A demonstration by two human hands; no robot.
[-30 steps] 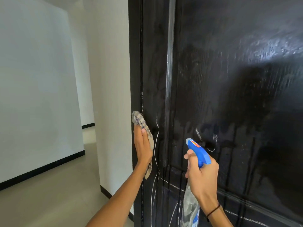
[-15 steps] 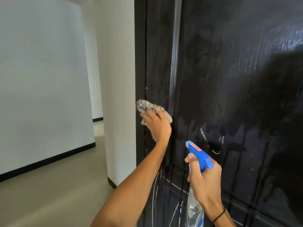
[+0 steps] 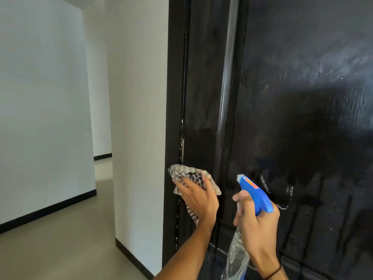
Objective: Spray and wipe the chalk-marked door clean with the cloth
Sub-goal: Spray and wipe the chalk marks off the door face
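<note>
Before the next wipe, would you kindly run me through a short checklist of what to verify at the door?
1. Cloth flat against the door under the left hand: ok.
2. Spray bottle gripped by the right hand: ok.
3. Nozzle aimed at the door: ok.
4. Chalk marks on the panel removed: not ok.
5. Panel wet, with drips running: ok.
6. Liquid left in the bottle: cannot tell.

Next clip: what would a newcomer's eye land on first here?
The big glossy black door fills the right side, streaked with wet runs and a leftover white chalk curl. Low in the middle, the left hand presses a checked cloth on the door's edge, and the right hand grips a blue-headed spray bottle.
</note>
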